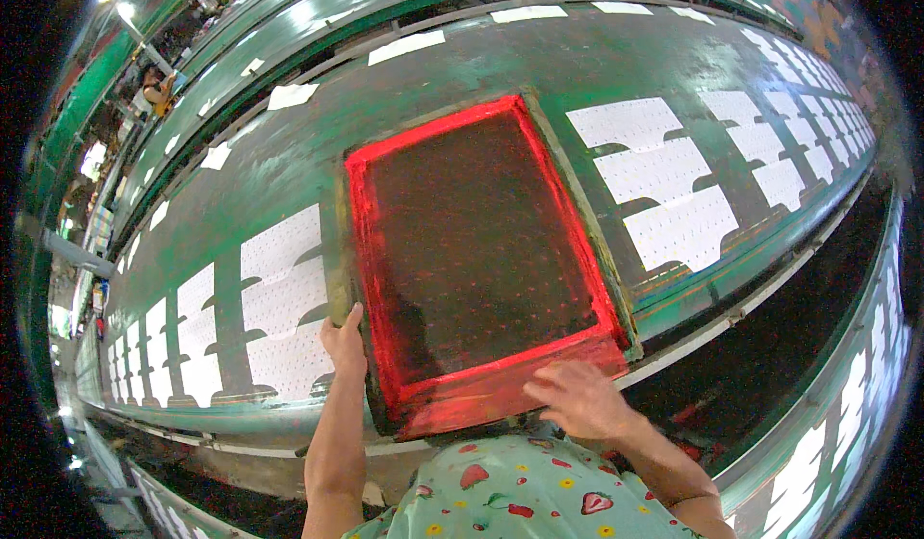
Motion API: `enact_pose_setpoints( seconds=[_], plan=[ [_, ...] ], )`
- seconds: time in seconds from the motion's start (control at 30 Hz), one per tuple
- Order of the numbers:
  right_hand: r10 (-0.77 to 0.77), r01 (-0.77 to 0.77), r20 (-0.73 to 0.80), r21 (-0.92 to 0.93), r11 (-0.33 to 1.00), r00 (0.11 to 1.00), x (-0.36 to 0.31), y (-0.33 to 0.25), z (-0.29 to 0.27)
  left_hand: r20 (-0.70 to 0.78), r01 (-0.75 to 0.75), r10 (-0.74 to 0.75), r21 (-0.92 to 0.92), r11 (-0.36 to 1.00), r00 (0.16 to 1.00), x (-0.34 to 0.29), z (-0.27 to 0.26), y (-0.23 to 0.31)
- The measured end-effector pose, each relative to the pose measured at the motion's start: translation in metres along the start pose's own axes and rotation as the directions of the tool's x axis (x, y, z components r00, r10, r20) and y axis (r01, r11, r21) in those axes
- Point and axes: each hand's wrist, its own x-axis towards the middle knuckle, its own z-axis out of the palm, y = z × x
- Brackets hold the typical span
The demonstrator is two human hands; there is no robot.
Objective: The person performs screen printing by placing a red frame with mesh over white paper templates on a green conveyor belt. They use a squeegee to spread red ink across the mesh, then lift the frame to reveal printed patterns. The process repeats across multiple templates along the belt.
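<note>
A screen-printing frame [481,250] lies on the long green table, with a dark mesh and a bright red, ink-smeared border. My left hand [345,345] grips the frame's left side near its close corner, thumb up along the edge. Over the red near end of the frame is my right hand [585,399], its fingers bent and slightly blurred. Whether those fingers hold anything, I cannot make out. White cut pieces with small printed marks [284,298] lie left of the frame, and a similar group of pieces [664,178] lies to its right.
The green table [433,77] carries more rows of white pieces [818,140] toward both ends. Single white sheets [404,46] lie along its far edge. Another table with white pieces [799,472] stands at the lower right, across a dark gap. A person [154,91] is far off at left.
</note>
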Motion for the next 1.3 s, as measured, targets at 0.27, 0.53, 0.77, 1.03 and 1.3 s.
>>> enact_pose_setpoints(
  seconds=[0.27, 0.53, 0.77, 1.03, 1.3],
  plan=[
    [-0.063, 0.083, 0.127, -0.156, 0.984, 0.99, 0.05, -0.036, 0.005, -0.049, -0.034, 0.042, 0.158, 0.987, 0.998, 0.001, -0.003, 0.004],
    [0.212, -0.116, 0.325, -0.291, 0.95, 0.921, 0.101, -0.06, 0.013, -0.061, -0.252, 0.263, 0.152, 0.956, 0.963, 0.005, -0.005, -0.015],
    [0.182, -0.11, 0.199, -0.327, 0.939, 0.963, 0.072, -0.084, 0.033, -0.018, -0.214, 0.218, 0.128, 0.968, 0.976, 0.016, -0.007, -0.028],
    [-0.07, 0.044, -0.044, -0.433, 0.9, 0.997, 0.086, -0.05, 0.065, -0.009, -0.173, 0.173, -0.015, 0.985, 0.985, 0.011, -0.008, -0.02],
    [-0.088, 0.051, -0.06, -0.458, 0.888, 0.994, 0.214, 0.029, 0.064, -0.019, -0.122, 0.121, -0.046, 0.991, 0.992, 0.012, -0.008, -0.013]
  ],
)
